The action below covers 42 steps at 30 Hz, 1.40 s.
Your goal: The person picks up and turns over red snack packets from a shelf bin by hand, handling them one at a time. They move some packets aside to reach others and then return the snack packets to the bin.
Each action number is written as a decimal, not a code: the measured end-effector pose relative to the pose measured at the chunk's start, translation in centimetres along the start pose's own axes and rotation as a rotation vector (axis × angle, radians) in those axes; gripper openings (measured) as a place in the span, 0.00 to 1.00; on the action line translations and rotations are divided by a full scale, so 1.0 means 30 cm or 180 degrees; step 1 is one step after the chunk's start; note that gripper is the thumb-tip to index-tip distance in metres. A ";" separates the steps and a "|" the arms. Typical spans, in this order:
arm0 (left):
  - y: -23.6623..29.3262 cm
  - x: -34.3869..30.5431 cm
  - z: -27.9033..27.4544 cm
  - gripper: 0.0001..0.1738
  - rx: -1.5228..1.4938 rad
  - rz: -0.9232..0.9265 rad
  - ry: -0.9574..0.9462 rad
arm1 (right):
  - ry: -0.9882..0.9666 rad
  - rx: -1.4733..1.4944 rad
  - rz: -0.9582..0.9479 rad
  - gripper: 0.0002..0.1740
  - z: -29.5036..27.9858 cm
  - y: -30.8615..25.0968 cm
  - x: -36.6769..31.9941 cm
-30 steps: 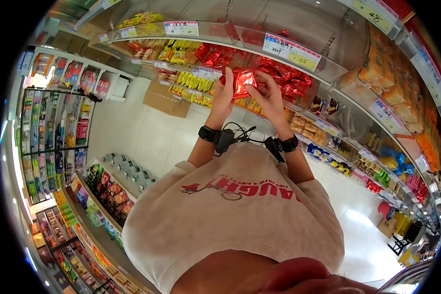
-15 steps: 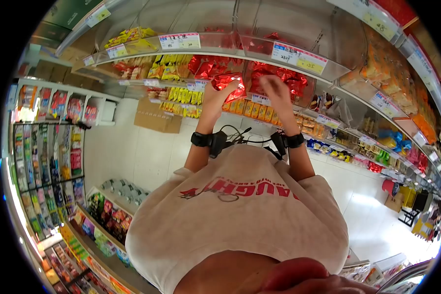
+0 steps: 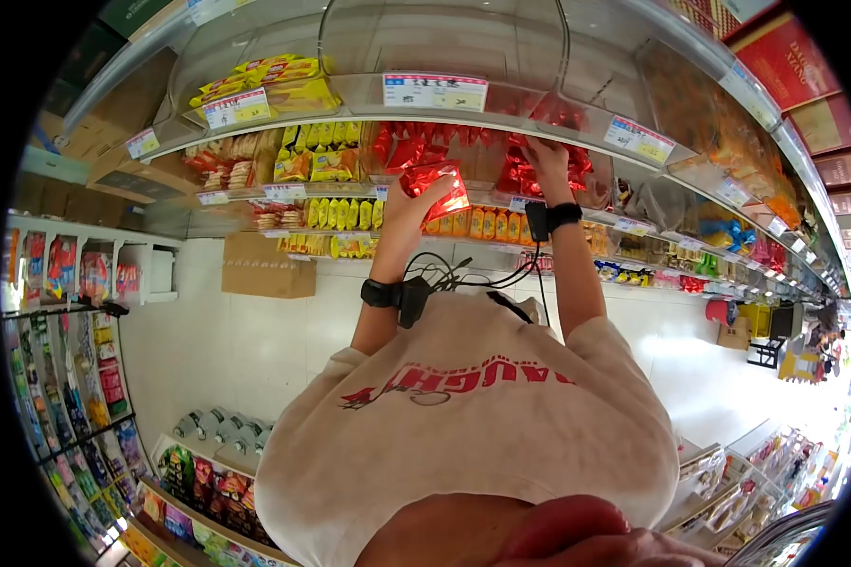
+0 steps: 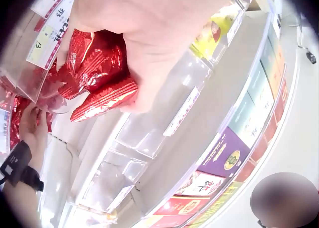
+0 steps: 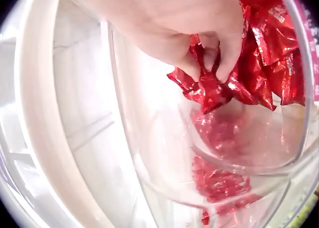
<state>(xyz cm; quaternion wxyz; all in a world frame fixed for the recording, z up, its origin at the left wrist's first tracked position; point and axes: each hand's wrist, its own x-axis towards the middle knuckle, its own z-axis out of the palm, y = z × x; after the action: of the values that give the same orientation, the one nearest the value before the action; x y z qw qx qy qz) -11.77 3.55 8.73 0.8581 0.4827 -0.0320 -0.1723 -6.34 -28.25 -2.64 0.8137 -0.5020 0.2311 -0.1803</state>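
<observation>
My left hand (image 3: pixel 406 210) grips shiny red foil packets (image 3: pixel 447 192) in front of the shelf, its thumb lying over them. In the left wrist view, crimped wrapper ends of these packets (image 4: pixel 107 99) stick out past the fingers. Reaching into a clear bin of the same red packets is my right hand (image 3: pixel 550 168). Seen from the right wrist, the thumb and fingers pinch one red foil packet (image 5: pixel 213 92) at the side of the pile (image 5: pixel 259 53).
A clear curved divider (image 5: pixel 239 170) separates the bins. Yellow snack packs (image 3: pixel 317 151) fill the bins to the left, with a price tag (image 3: pixel 435 93) on the shelf edge above. Below stands a cardboard box (image 3: pixel 269 266) on the floor. Black cables (image 3: pixel 454 274) run between the wrists.
My right hand has left the red packets held in my left hand and moved right and forward into the bin. My left hand keeps its hold, slightly lower, and the head view has turned.
</observation>
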 end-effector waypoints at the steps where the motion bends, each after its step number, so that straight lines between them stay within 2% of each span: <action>1: 0.025 -0.006 -0.003 0.24 -0.0099 -0.0064 -0.0019 | -0.0061 0.0058 -0.0007 0.17 -0.005 -0.031 -0.054; 2: 0.028 0.002 -0.020 0.24 -0.0151 -0.0126 -0.0052 | -0.0068 0.0079 0.0081 0.17 -0.013 -0.065 -0.111; 4: 0.028 0.009 -0.057 0.23 -0.0257 -0.0247 -0.0078 | -0.0566 0.0199 -0.0209 0.18 -0.029 -0.130 -0.237; 5: 0.028 0.012 -0.065 0.23 -0.0347 -0.0271 -0.0120 | -0.0615 0.0251 -0.0181 0.19 -0.023 -0.149 -0.283; 7: 0.027 0.016 -0.075 0.23 -0.0510 -0.0353 -0.0192 | -0.0680 0.0373 -0.0098 0.21 -0.005 -0.189 -0.386; 10: 0.007 0.030 -0.069 0.25 -0.0408 -0.0520 -0.0178 | -0.0657 0.0076 -0.0270 0.23 0.113 -0.255 -0.515; 14: -0.017 0.058 -0.015 0.27 -0.0400 -0.0660 -0.0418 | -0.0733 -0.0662 -0.0524 0.25 0.161 -0.307 -0.615; 18: -0.104 0.072 0.047 0.27 -0.0484 -0.0898 -0.0702 | -0.0853 -0.0371 -0.0336 0.29 0.234 -0.321 -0.695; 19: -0.120 0.075 0.064 0.27 -0.0523 -0.0873 -0.0736 | -0.0822 -0.0578 -0.0334 0.25 0.245 -0.328 -0.707; 22: -0.132 0.065 0.118 0.27 -0.0604 -0.0980 -0.0722 | -0.0649 -0.0666 -0.0820 0.18 0.219 -0.308 -0.700; 23: -0.144 0.064 0.130 0.27 -0.0559 -0.0904 -0.0730 | -0.0686 -0.0502 -0.0804 0.13 0.212 -0.314 -0.697; 26: -0.188 0.063 0.149 0.28 -0.0435 -0.0622 -0.0703 | -0.0816 -0.0837 -0.0808 0.12 0.150 -0.308 -0.651; 27: -0.197 0.064 0.162 0.27 -0.0416 -0.0509 -0.0699 | -0.0868 -0.0946 -0.0986 0.11 0.142 -0.308 -0.637; 30: -0.181 0.045 0.223 0.26 -0.0343 -0.0370 -0.0540 | -0.0871 -0.1070 -0.1042 0.13 0.137 -0.319 -0.636; 31: -0.188 0.049 0.228 0.26 -0.0328 -0.0372 -0.0520 | -0.1031 -0.1126 -0.1266 0.16 0.128 -0.325 -0.632; 34: -0.185 0.036 0.274 0.25 -0.0202 -0.0292 -0.0350 | -0.1226 -0.1174 -0.1208 0.17 0.097 -0.323 -0.622; 35: -0.184 0.029 0.294 0.25 -0.0149 -0.0257 -0.0273 | -0.1409 -0.1164 -0.1275 0.22 0.079 -0.323 -0.612; 36: -0.186 0.019 0.312 0.25 -0.0124 -0.0199 -0.0245 | -0.1256 -0.0841 -0.1283 0.24 0.083 -0.330 -0.621; 38: -0.190 -0.010 0.333 0.25 -0.0069 -0.0082 -0.0145 | -0.0961 -0.0198 -0.1225 0.28 0.105 -0.344 -0.668; 39: -0.226 -0.011 0.325 0.25 -0.0058 0.0195 -0.0010 | -0.0858 -0.0319 -0.0887 0.31 0.077 -0.322 -0.665; 42: -0.266 -0.034 0.313 0.25 0.0492 0.0710 0.0299 | -0.1613 -0.0059 0.0130 0.30 -0.002 -0.247 -0.629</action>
<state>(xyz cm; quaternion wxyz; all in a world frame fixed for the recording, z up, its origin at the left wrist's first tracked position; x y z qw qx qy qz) -16.93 -7.59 7.14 0.8327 0.5483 -0.0585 -0.0501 -22.45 -21.59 7.68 0.8445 -0.5338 0.0315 -0.0301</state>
